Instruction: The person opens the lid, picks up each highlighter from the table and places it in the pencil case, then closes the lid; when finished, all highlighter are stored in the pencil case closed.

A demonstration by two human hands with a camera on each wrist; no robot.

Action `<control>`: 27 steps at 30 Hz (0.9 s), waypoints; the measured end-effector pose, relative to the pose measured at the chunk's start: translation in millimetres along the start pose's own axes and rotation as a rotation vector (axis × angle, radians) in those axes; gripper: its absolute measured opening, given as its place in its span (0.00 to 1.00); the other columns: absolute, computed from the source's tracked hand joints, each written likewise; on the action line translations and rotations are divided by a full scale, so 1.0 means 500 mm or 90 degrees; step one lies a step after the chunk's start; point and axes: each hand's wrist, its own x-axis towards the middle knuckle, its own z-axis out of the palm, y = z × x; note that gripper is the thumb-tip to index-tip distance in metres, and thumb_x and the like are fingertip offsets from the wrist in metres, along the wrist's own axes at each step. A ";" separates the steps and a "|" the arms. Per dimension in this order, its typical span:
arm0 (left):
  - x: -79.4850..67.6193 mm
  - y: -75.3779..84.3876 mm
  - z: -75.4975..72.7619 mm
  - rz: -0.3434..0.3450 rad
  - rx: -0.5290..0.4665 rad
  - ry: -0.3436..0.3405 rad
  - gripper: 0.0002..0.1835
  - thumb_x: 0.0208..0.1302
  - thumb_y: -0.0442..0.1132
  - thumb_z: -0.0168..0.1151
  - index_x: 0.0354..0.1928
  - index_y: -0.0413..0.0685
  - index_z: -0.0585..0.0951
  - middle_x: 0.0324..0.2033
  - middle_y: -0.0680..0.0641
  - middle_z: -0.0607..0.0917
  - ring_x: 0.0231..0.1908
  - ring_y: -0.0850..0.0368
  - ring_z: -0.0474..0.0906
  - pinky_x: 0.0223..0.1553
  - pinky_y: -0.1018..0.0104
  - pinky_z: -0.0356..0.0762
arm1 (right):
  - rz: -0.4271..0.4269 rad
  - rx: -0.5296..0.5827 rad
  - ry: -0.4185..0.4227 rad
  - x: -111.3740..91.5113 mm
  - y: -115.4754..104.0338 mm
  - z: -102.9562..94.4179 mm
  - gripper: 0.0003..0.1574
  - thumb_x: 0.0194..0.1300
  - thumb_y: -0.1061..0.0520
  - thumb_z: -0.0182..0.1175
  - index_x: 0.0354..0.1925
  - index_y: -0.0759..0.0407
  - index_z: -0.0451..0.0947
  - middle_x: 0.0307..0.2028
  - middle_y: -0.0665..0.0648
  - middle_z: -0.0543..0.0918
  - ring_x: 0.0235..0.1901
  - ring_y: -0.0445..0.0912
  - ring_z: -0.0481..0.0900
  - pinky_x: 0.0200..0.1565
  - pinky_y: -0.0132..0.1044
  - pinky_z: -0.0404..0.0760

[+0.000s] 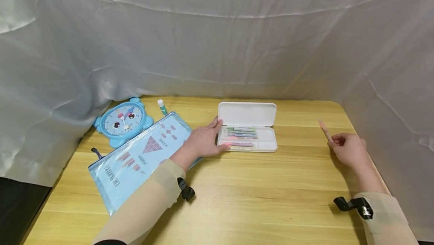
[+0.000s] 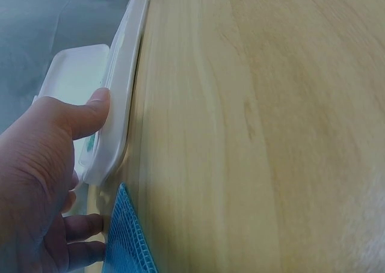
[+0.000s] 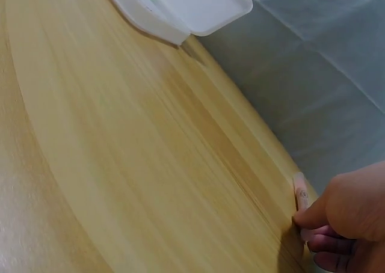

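A white pencil case [image 1: 269, 146] lies with its lid raised at the back middle of the table. Several pens [image 1: 242, 133] in green, grey and pink lie inside it. My left hand [image 1: 203, 140] holds the case's left end, thumb at the front rim and fingers toward the hinge side. In the left wrist view that thumb [image 2: 91, 113] lies on the case wall; the other fingertips are partly hidden. Over at the right, my right hand [image 1: 349, 150] pinches a pale pink pen [image 1: 324, 128] near one end, its other end pointing away from me.
A blue zip pouch [image 1: 135, 162] with printed shapes lies left of the case, partly under my left forearm. Behind it are a blue toy clock [image 1: 123, 120] and a glue stick [image 1: 162, 107]. Grey cloth [image 1: 237, 49] hangs along the table's back and sides.
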 end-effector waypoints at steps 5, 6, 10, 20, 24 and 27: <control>0.001 0.000 0.001 0.002 0.001 0.002 0.59 0.66 0.78 0.56 0.85 0.47 0.51 0.83 0.43 0.52 0.50 0.41 0.84 0.31 0.59 0.75 | 0.007 0.003 0.007 0.003 0.000 0.002 0.11 0.70 0.60 0.68 0.39 0.70 0.86 0.28 0.58 0.86 0.30 0.53 0.79 0.36 0.47 0.69; 0.002 0.000 0.001 0.003 0.000 0.003 0.59 0.66 0.78 0.56 0.85 0.47 0.52 0.83 0.43 0.52 0.51 0.40 0.84 0.32 0.58 0.76 | 0.008 0.004 0.009 0.002 -0.002 0.002 0.11 0.70 0.60 0.68 0.39 0.70 0.86 0.28 0.57 0.85 0.29 0.53 0.78 0.36 0.46 0.69; 0.003 0.000 0.002 0.005 0.001 0.006 0.59 0.66 0.78 0.56 0.85 0.47 0.51 0.83 0.43 0.52 0.53 0.40 0.84 0.34 0.58 0.76 | 0.011 0.016 0.010 -0.001 -0.010 0.000 0.10 0.70 0.61 0.66 0.41 0.70 0.85 0.29 0.58 0.85 0.29 0.51 0.76 0.35 0.43 0.68; 0.001 -0.001 0.001 0.005 -0.003 0.009 0.59 0.66 0.77 0.56 0.85 0.47 0.52 0.83 0.43 0.52 0.51 0.40 0.84 0.33 0.57 0.77 | -0.032 0.041 0.041 0.004 -0.062 -0.034 0.10 0.73 0.63 0.63 0.46 0.70 0.85 0.35 0.64 0.86 0.33 0.54 0.81 0.32 0.33 0.70; 0.000 -0.001 0.001 0.002 0.000 0.006 0.59 0.66 0.77 0.56 0.85 0.48 0.52 0.83 0.44 0.52 0.55 0.39 0.83 0.37 0.55 0.79 | -0.057 0.053 0.053 0.001 -0.103 -0.046 0.11 0.75 0.62 0.63 0.48 0.70 0.84 0.38 0.66 0.86 0.35 0.57 0.82 0.32 0.29 0.70; 0.000 0.000 0.000 0.003 0.002 0.004 0.59 0.66 0.77 0.56 0.85 0.47 0.52 0.83 0.44 0.52 0.55 0.39 0.83 0.36 0.55 0.79 | -0.082 0.069 0.061 -0.003 -0.133 -0.051 0.10 0.75 0.64 0.63 0.49 0.70 0.84 0.39 0.67 0.84 0.35 0.58 0.81 0.32 0.24 0.70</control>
